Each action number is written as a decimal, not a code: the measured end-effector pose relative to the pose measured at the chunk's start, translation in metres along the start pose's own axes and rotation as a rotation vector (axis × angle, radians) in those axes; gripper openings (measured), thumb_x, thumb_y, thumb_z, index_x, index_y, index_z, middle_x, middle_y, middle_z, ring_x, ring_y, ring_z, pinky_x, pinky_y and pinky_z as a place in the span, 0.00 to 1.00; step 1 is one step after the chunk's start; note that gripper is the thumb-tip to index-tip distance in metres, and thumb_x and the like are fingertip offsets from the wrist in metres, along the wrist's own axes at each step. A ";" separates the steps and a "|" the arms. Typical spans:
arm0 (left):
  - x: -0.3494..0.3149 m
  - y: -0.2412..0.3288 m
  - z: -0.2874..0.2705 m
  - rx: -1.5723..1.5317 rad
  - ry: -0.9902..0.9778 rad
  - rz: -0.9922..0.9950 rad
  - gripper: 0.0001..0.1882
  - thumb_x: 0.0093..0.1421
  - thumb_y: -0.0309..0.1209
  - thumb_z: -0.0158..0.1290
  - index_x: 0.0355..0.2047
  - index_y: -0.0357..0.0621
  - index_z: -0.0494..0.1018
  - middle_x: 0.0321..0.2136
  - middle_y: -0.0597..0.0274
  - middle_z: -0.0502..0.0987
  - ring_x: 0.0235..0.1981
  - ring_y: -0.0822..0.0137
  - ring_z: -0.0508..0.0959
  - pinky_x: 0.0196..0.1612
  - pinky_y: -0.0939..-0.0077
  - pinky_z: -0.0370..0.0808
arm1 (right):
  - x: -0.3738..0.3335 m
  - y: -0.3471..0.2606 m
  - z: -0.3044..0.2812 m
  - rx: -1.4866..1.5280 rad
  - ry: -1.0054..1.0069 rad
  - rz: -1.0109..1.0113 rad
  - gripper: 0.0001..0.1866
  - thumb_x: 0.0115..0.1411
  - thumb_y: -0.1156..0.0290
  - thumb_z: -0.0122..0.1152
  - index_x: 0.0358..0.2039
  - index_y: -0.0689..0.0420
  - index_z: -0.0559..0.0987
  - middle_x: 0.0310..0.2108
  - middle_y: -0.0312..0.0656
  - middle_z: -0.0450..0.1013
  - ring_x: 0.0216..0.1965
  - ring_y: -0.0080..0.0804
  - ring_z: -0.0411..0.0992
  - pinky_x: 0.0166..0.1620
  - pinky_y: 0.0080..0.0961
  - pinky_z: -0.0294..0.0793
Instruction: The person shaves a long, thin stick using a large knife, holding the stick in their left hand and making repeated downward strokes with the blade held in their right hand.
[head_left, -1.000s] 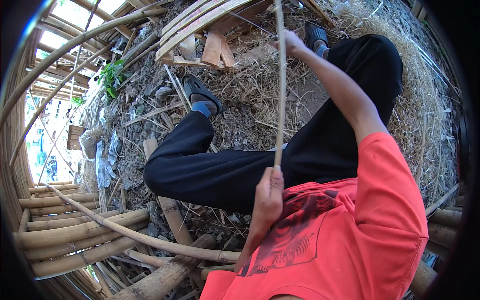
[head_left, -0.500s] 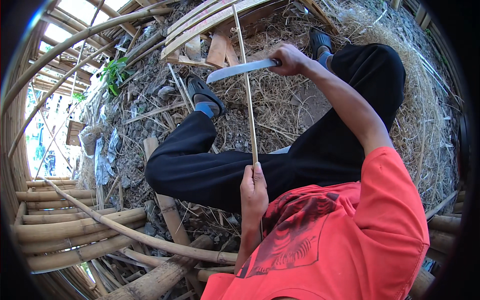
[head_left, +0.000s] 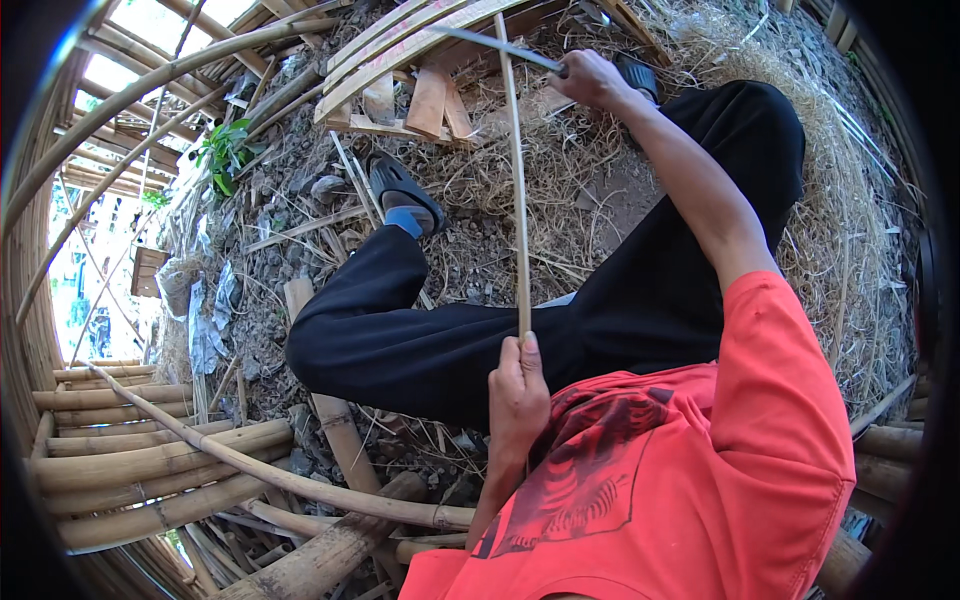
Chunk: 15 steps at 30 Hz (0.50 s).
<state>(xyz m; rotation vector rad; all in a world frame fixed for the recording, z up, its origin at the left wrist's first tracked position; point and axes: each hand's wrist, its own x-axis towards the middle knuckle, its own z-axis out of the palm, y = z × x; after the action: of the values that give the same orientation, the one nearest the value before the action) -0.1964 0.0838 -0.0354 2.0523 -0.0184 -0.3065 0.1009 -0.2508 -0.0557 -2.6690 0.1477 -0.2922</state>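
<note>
A long thin bamboo strip [head_left: 519, 200] runs from my lap away toward the wooden slats at the far side. Its near end is gripped in my left hand [head_left: 519, 392], closed with the thumb along the strip, close to my shirt. My right hand [head_left: 588, 80] is closed on the handle of a long-bladed knife [head_left: 535, 58]. The blade points left and lies across the strip near its far end, seen almost edge-on. Whether the edge touches the strip I cannot tell.
Pale wooden slats [head_left: 400, 52] with short boards below them lie beyond my left sandal [head_left: 403, 188]. Dry shavings [head_left: 570, 165] cover the ground between my legs. Bamboo poles [head_left: 160, 465] form a platform at the left. A curved bamboo pole [head_left: 290, 482] crosses the lower left.
The knife has moved away from me along the strip toward its far end, and its blade has turned edge-on. My left hand and the strip have shifted slightly right.
</note>
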 end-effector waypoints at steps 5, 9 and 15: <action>0.001 0.002 0.002 -0.065 -0.016 -0.009 0.20 0.73 0.41 0.40 0.26 0.42 0.63 0.14 0.73 0.60 0.16 0.82 0.59 0.18 0.79 0.57 | 0.001 -0.002 0.007 -0.043 0.074 -0.167 0.21 0.53 0.53 0.62 0.34 0.59 0.85 0.29 0.55 0.79 0.35 0.52 0.79 0.44 0.39 0.78; 0.003 -0.010 0.008 -0.127 -0.065 -0.013 0.20 0.74 0.42 0.39 0.26 0.45 0.62 0.15 0.77 0.58 0.16 0.84 0.56 0.18 0.83 0.54 | 0.002 0.014 0.010 0.104 0.096 0.069 0.21 0.53 0.53 0.62 0.35 0.59 0.84 0.28 0.57 0.78 0.35 0.53 0.79 0.44 0.40 0.78; 0.003 -0.016 0.007 -0.298 -0.141 -0.078 0.19 0.74 0.43 0.38 0.27 0.48 0.60 0.15 0.78 0.55 0.14 0.85 0.53 0.15 0.85 0.51 | 0.004 0.019 0.016 0.174 0.054 -0.151 0.21 0.53 0.53 0.63 0.28 0.63 0.83 0.20 0.56 0.75 0.27 0.51 0.78 0.36 0.42 0.76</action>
<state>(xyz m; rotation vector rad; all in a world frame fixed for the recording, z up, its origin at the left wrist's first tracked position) -0.1968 0.0846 -0.0530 1.7362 0.0198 -0.4728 0.1074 -0.2614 -0.0773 -2.5047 -0.0607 -0.4067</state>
